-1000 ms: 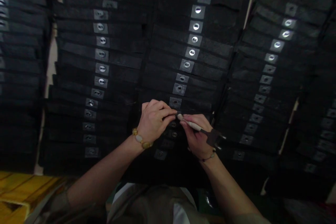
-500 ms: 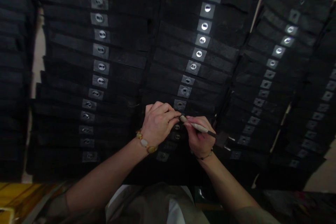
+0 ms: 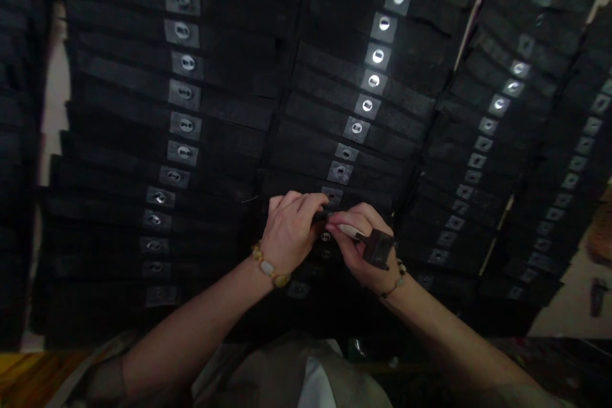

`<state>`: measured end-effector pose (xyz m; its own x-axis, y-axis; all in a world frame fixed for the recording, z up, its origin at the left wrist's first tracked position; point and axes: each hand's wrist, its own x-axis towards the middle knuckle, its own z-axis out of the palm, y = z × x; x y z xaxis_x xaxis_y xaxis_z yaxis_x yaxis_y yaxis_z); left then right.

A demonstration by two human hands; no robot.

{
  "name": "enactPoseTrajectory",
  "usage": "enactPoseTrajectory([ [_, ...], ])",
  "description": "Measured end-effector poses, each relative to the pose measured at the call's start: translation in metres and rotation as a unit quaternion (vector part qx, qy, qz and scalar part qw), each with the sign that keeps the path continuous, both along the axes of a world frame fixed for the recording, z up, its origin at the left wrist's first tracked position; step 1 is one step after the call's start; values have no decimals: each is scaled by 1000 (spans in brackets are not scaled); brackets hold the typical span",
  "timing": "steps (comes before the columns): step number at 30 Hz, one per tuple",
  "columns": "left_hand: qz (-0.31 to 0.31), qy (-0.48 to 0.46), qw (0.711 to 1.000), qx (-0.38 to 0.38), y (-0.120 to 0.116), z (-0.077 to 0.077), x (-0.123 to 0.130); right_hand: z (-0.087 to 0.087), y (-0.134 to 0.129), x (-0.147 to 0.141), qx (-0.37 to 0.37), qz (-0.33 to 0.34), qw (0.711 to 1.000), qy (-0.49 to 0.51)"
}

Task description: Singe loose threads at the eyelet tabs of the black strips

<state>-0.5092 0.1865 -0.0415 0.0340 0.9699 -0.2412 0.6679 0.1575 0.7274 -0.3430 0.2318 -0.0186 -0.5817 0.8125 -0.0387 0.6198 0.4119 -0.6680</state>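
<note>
Overlapping black fabric pieces (image 3: 229, 80) lie in columns, each with a small clear patch around a light round piece. My left hand (image 3: 292, 229), wearing a beaded bracelet, pinches something dark at a patch near the bottom of the middle column; what it grips is hidden by the fingers. My right hand (image 3: 366, 245) is closed around a tool with a pale handle (image 3: 351, 230) and a dark block-shaped part (image 3: 378, 248). The tool's tip, beside my left fingertips, is too small to make out.
More black columns stand at the far left (image 3: 23, 108) and at the right (image 3: 507, 134), with pale table surface (image 3: 55, 83) showing between them. Something yellow (image 3: 19, 370) is at the lower left corner. A small dark object (image 3: 597, 296) lies at the right edge.
The tool has turned in my right hand, its dark block now over the palm. My right hand has rolled slightly, and the left fingers have lifted a little. The view has shifted slightly.
</note>
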Motion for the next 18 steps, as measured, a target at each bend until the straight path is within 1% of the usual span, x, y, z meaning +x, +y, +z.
enactPoseTrajectory([
  [4, 3, -13, 1000, -8, 1, 3, -2, 10, 2, -15, 40, 54, 992, -104],
  [7, -6, -17, 1000, -11, 1, 2, -4, 8, 2, -17, 44, 68, 989, -121],
  [11, -14, -12, 1000, -11, 0, 0, -4, -2, 1, -8, 42, 43, 996, -67],
  [13, -13, -16, 1000, -13, 0, 0, -6, -5, 1, -2, 18, 12, 1000, -19],
  [15, -16, -36, 999, -16, 0, 2, -8, -3, 0, 1, -4, -27, 999, 34],
  [17, -11, -61, 998, -16, 0, 4, -10, 0, -1, 3, 4, -63, 996, 69],
  [18, -4, -69, 997, -15, 0, 5, -11, 1, -2, 4, 15, -67, 995, 75],
])
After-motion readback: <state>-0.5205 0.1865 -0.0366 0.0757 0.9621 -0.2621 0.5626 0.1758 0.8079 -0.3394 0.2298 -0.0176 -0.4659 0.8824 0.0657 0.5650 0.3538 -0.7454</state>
